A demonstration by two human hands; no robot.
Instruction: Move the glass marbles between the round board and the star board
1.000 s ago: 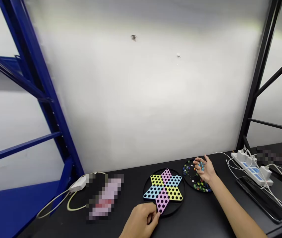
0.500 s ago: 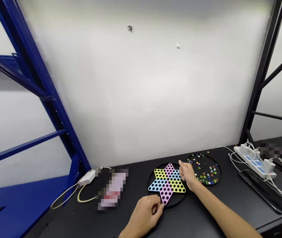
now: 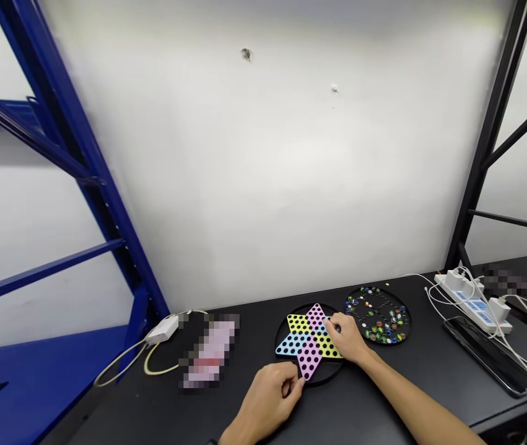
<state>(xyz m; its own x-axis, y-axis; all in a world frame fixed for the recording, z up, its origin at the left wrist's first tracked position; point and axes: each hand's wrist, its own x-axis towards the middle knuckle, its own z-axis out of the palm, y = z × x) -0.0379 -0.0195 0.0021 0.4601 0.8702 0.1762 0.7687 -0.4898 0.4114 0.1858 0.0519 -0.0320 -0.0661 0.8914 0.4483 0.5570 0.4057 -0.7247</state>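
Observation:
A star-shaped Chinese checkers board (image 3: 310, 339), coloured pink, yellow and blue with rows of black holes, lies in a round black tray (image 3: 325, 374). At its near pink tip is my left hand (image 3: 267, 395), closed, with the thumb and forefinger pinched on the board's edge. My right hand (image 3: 349, 339) is over the blue and yellow points on the right side. Its fingers are curled and the thumb meets the forefinger; what they hold, if anything, is hidden. Just beyond it lies a second round black tray (image 3: 410, 321) with several glass marbles (image 3: 383, 337).
A white power strip (image 3: 474, 303) with plugs and cables stands on the right, beside a dark phone (image 3: 488, 355). On the left are a white adapter (image 3: 162, 330) with a looped cable and a blurred pink packet (image 3: 212, 352). Behind the black table (image 3: 152, 408) rises a white wall.
My right hand has moved left and down from the board's right edge onto its right side, its fingers bent downward. My left hand stays at the near tip.

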